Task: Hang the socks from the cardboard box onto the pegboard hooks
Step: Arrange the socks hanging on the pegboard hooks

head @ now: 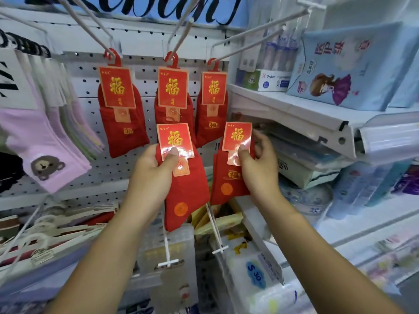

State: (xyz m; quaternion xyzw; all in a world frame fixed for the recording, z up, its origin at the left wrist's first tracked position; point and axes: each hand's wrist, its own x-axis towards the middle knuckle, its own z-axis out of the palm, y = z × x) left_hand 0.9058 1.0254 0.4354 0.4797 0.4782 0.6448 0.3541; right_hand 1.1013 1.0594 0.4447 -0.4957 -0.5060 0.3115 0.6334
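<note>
Left hand (152,169) pinches red socks (187,193), right hand (259,171) another pair (226,180), three hung pairs (123,128) behind

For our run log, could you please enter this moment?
left hand: red sock pair | right hand: second sock pair | pegboard hooks: three pairs hung

Both our bare forearms extend up and forward, side by side. Our left hand (154,166) grips a red sock pair (189,196), thumb pressed on its card front. Our right hand (260,165) pinches a second red sock pair (223,164) likewise, fingers curled behind its right edge.
</note>
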